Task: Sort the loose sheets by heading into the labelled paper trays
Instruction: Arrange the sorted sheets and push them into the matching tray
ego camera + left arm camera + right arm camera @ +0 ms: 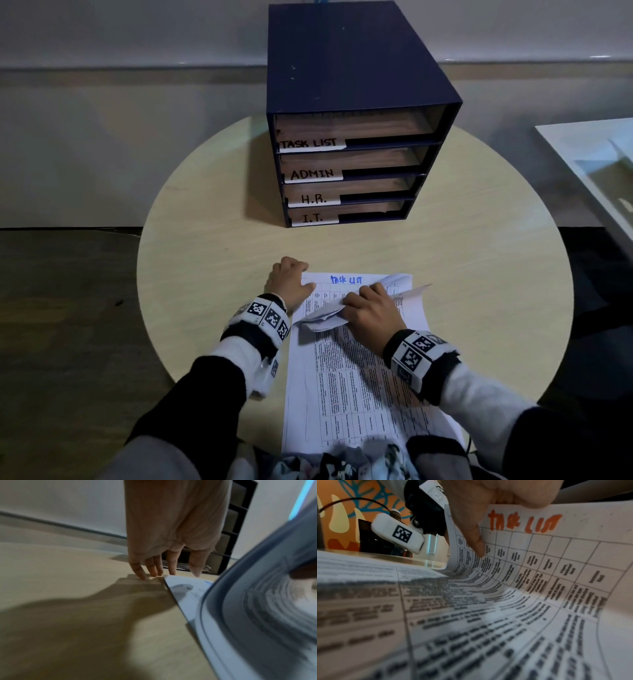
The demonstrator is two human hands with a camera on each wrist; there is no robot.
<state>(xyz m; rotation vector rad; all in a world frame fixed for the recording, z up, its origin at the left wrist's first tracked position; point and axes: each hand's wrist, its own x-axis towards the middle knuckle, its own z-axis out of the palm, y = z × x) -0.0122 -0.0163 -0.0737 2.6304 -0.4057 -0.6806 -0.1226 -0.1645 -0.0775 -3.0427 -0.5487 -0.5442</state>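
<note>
A stack of printed sheets (359,383) lies on the round table (212,240) in front of me. My right hand (356,301) pinches the top sheet (409,294), curled up off the stack; the right wrist view shows this sheet (539,561) carrying an orange handwritten heading (523,522). The sheet beneath shows a blue "TASK LIST" heading (346,280). My left hand (291,274) rests at the stack's far left corner, its fingertips (154,573) on the table. The dark blue tray unit (342,85) stands behind, labelled TASK LIST (310,143), ADMIN (311,174), H.R. (313,198), I.T. (312,217).
All the trays hold brownish paper. A white table or tray (599,164) juts in at the right edge, off the round table. Bare tabletop lies between the stack and the tray unit (240,520). The table's near edge runs under my forearms.
</note>
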